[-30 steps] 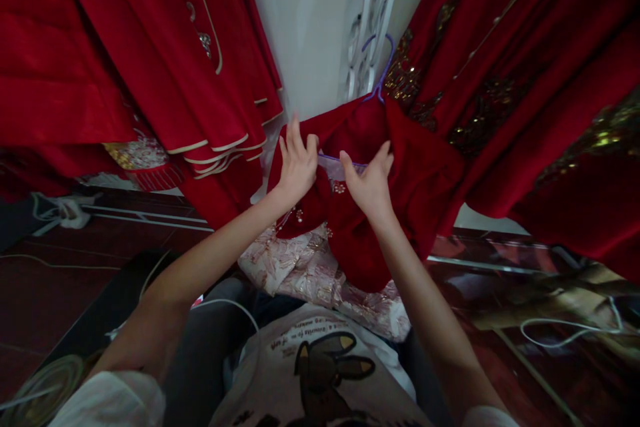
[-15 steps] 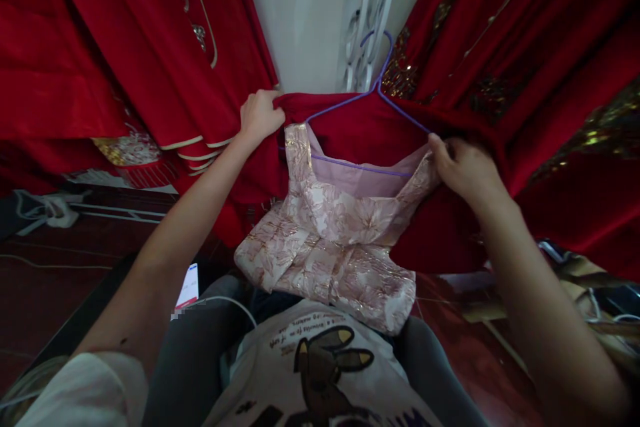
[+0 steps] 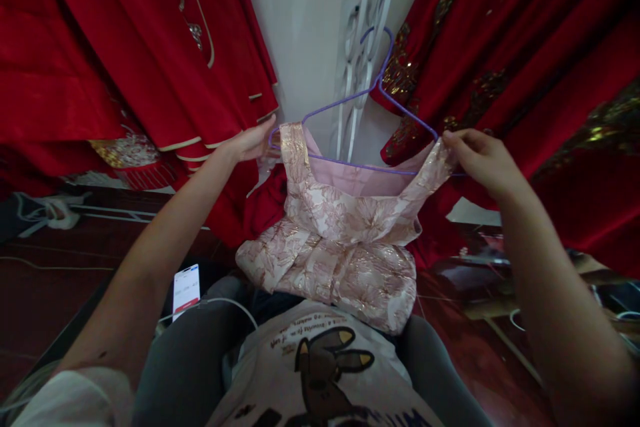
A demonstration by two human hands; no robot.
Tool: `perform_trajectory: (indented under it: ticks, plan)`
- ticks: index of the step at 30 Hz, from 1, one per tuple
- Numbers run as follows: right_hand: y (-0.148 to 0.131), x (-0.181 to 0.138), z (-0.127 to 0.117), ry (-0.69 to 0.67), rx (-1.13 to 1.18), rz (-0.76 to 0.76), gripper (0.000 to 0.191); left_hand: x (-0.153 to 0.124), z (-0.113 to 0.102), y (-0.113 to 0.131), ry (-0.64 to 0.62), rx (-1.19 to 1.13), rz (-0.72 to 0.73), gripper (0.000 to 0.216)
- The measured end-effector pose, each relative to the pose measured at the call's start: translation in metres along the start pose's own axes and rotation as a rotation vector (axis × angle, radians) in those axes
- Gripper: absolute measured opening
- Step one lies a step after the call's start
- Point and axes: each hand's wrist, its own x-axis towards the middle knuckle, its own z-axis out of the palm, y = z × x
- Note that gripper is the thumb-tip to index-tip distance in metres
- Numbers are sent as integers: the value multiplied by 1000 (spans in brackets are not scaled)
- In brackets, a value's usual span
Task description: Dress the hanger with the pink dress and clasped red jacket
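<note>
A pink brocade dress (image 3: 357, 220) with gold floral threads hangs by its wide straps on a purple hanger (image 3: 345, 100), its lower part bunched over my lap. My right hand (image 3: 483, 157) pinches the strap at the hanger's right end. At the opposite end, my left hand (image 3: 250, 141) has its fingers stretched out beside the hanger's tip, just left of the other strap. Dark red cloth (image 3: 273, 200) lies low behind the dress's left side. The pale pink lining shows inside the neckline.
Red garments with gold trim (image 3: 190, 80) hang at left, and red sequined ones (image 3: 480, 80) at right. Between them stand a white metal rack (image 3: 365, 33) and a pale wall. A lit phone (image 3: 186, 290) with a white cable lies by my left thigh.
The red cloth stretched behind the dress between my hands has dropped away, baring the wall and rack. My left hand has lowered and its fingers straightened; my right hand has shifted slightly right.
</note>
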Motion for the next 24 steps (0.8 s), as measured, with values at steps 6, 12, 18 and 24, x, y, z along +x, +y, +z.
perform_trajectory:
  ticks: [6,12,18,24]
  plan:
    - [20,-4,5,-3,20,-208,23,9,2,27,-71,-170,6,62]
    - [23,-4,10,134,31,-206,24,11,22,24,101,-52,98,47]
    - [40,2,8,296,-20,-129,28,-4,32,6,323,-134,-127,51]
    - [72,-23,10,448,75,-2,24,-56,44,-14,264,-96,-322,52]
